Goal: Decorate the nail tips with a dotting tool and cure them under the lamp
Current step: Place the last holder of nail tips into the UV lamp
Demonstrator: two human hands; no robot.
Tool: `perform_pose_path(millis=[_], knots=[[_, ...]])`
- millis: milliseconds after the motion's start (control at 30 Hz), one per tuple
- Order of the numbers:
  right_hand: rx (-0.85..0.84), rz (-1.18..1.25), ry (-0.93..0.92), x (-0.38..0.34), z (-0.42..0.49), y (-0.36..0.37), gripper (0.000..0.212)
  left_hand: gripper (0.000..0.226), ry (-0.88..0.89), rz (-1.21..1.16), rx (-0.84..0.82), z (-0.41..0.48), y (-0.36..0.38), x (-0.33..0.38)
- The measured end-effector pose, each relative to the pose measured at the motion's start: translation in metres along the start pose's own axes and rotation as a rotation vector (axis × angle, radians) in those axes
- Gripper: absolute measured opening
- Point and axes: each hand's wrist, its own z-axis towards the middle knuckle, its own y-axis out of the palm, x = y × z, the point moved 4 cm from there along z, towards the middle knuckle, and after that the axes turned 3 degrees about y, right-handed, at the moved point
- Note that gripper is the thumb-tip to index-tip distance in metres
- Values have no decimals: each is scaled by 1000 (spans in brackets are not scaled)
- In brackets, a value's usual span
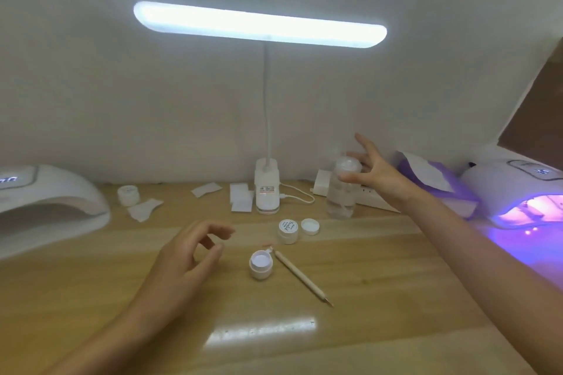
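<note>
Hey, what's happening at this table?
A person is doing nail art at a wooden table. Their right hand reaches with spread fingers for a clear bottle at the back, while the left hand hovers over the table, loosely curled and holding nothing. The dotting tool lies beside a small open jar, untouched. At the right, a curing lamp glows purple.
</note>
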Motion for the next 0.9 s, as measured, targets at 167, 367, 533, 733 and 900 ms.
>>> perform_pose_path(millis=[167, 367, 533, 733, 900], knots=[[195, -83, -11, 13, -6, -4, 95, 26, -18, -31, -69, 17, 13, -5], [283, -142, -6, 22, -4, -12, 110, 30, -105, 5, -129, 26, 26, -25], [239, -35, 22, 23, 2, -16, 103, 29, -153, -47, -100, 25, 27, -35], [385, -84, -198, 19, -8, -9, 77, 27, -164, -69, -103, 22, 28, -37], [459, -288, -406, 25, -25, 2, 40, 28, -146, -69, -115, 21, 29, -38]])
